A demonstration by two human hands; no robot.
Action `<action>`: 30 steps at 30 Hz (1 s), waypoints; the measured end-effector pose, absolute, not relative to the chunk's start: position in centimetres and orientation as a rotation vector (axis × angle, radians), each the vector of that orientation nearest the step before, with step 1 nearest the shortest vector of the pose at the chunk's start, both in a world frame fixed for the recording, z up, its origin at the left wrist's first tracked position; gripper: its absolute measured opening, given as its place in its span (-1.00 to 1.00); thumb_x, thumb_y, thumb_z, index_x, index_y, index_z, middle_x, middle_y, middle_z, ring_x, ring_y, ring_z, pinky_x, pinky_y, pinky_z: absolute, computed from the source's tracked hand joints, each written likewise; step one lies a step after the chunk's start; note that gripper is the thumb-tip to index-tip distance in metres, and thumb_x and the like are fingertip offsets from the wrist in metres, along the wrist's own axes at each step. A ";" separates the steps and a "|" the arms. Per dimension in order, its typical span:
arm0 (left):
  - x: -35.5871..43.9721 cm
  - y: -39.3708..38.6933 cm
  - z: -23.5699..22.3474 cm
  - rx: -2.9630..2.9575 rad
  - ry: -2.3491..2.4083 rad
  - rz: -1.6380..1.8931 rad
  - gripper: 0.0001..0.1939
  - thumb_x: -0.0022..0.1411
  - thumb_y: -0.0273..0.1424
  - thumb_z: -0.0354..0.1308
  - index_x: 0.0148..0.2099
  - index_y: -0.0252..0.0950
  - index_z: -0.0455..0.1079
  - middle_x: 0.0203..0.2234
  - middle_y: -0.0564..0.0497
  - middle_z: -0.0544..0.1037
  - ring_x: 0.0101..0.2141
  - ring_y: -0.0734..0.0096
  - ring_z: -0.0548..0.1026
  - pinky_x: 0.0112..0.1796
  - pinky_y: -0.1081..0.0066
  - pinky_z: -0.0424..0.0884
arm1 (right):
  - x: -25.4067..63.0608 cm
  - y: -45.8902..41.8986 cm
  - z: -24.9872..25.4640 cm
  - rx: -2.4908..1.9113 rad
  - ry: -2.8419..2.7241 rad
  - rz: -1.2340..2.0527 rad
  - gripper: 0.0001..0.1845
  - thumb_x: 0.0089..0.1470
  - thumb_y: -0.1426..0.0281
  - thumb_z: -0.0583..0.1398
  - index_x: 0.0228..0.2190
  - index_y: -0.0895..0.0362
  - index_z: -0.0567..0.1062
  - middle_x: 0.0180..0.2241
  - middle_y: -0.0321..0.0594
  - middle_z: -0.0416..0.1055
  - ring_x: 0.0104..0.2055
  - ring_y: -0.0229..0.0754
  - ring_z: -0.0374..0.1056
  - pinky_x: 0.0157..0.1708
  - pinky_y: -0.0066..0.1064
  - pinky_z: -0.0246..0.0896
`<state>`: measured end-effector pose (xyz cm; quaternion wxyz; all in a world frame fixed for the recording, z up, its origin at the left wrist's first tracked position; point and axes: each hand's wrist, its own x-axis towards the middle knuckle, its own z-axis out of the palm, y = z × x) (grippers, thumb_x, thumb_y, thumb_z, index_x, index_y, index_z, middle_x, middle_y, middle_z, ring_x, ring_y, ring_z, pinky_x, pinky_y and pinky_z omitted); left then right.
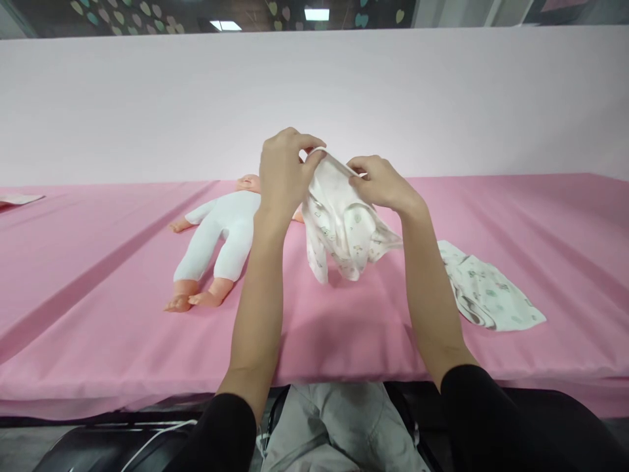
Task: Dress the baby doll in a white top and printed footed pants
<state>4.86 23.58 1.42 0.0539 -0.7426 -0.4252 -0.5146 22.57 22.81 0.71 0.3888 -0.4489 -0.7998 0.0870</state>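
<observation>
A small white baby garment with a printed pattern hangs between my hands, above the pink cloth. My left hand pinches its upper left edge between thumb and fingers. On the upper right edge, my right hand grips the fabric the same way. To the left lies a baby doll in a white bodysuit, its bare feet toward me. My left hand and forearm hide part of its head and right side. A second printed baby garment lies folded on the right, beyond my right forearm.
The pink cloth covers the table, with creases running across it. A white partition stands along the back edge. At the far left lies a pale flat item. Black chairs and a white cable are below the front edge.
</observation>
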 end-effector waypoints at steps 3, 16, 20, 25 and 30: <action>4.2 23.7 1.4 -2.216 -1.327 -1.617 -0.79 0.20 -0.23 0.09 -0.26 -0.18 0.50 -0.32 0.01 0.49 -0.20 0.23 0.45 0.03 0.20 0.28 | 23.0 22.7 0.8 -1.058 -1.936 0.265 -0.85 -0.02 0.56 0.10 -0.48 0.16 0.45 -0.40 -0.23 0.43 -0.28 -0.16 0.34 -0.18 -0.30 0.24; 2.9 24.4 1.1 -2.244 -1.462 -1.842 -0.79 0.15 -0.21 0.11 -0.25 -0.20 0.46 -0.22 -0.02 0.52 -0.02 0.16 0.35 0.03 0.30 0.28 | 23.5 24.8 -0.2 -1.260 -1.787 -0.034 -0.77 -0.04 0.62 0.04 -0.57 0.16 0.43 -0.50 -0.19 0.35 -0.33 -0.13 0.32 -0.22 -0.27 0.25; 2.2 24.9 0.6 -2.229 -1.535 -1.829 -0.81 0.15 -0.22 0.12 -0.24 -0.18 0.43 -0.13 -0.04 0.47 0.06 0.09 0.27 0.02 0.27 0.27 | 23.7 25.8 -1.0 -1.419 -1.728 -0.136 -0.76 0.04 0.56 0.04 -0.51 0.20 0.49 -0.44 -0.08 0.37 -0.22 -0.01 0.34 -0.08 -0.09 0.21; 1.9 25.4 0.3 -2.109 -1.576 -1.881 -0.84 0.14 -0.24 0.14 -0.21 -0.13 0.39 -0.15 -0.02 0.46 0.07 0.12 0.25 -0.09 0.27 0.30 | 24.2 25.5 -0.5 -1.487 -1.677 -0.252 -0.69 0.15 0.50 -0.01 -0.23 0.18 0.52 -0.20 -0.01 0.43 -0.03 0.08 0.30 0.02 -0.03 0.15; 1.2 26.4 -0.4 -1.904 -1.570 -1.849 -0.82 0.09 -0.30 0.16 -0.22 -0.18 0.41 -0.36 0.05 0.47 -0.21 0.29 0.40 -0.18 0.30 0.26 | 24.2 23.8 0.9 -1.440 -1.665 -0.376 -0.52 0.13 0.60 -0.09 -0.06 0.07 0.46 0.02 -0.15 0.37 0.08 0.02 0.25 0.11 -0.09 0.07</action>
